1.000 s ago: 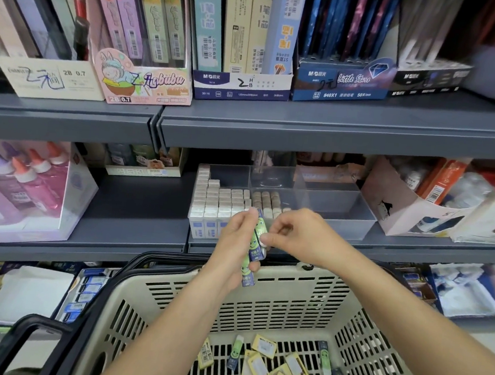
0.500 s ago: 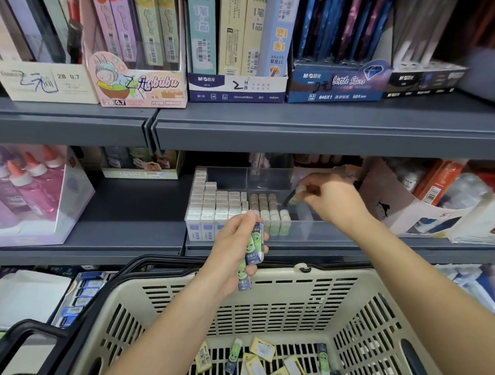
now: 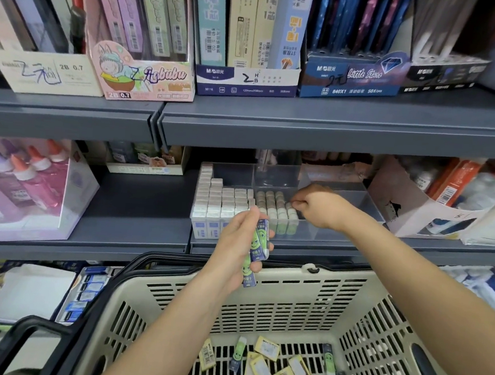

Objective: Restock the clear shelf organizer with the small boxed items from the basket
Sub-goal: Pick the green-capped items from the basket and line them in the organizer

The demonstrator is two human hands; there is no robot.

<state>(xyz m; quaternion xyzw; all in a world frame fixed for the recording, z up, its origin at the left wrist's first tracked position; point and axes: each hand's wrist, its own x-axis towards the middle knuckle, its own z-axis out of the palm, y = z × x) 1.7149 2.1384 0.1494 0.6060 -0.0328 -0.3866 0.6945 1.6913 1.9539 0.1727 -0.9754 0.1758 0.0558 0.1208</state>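
Right hand lower, by open organizer compartment

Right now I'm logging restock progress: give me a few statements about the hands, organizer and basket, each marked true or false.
1. The left hand holds several green-faced boxes. True.
2. The right hand is down in the basket. False: it is at the clear organizer, over its middle section.
3. The basket is empty. False: loose boxes lie on its floor.
4. White boxes stand in the organizer's left section. True.
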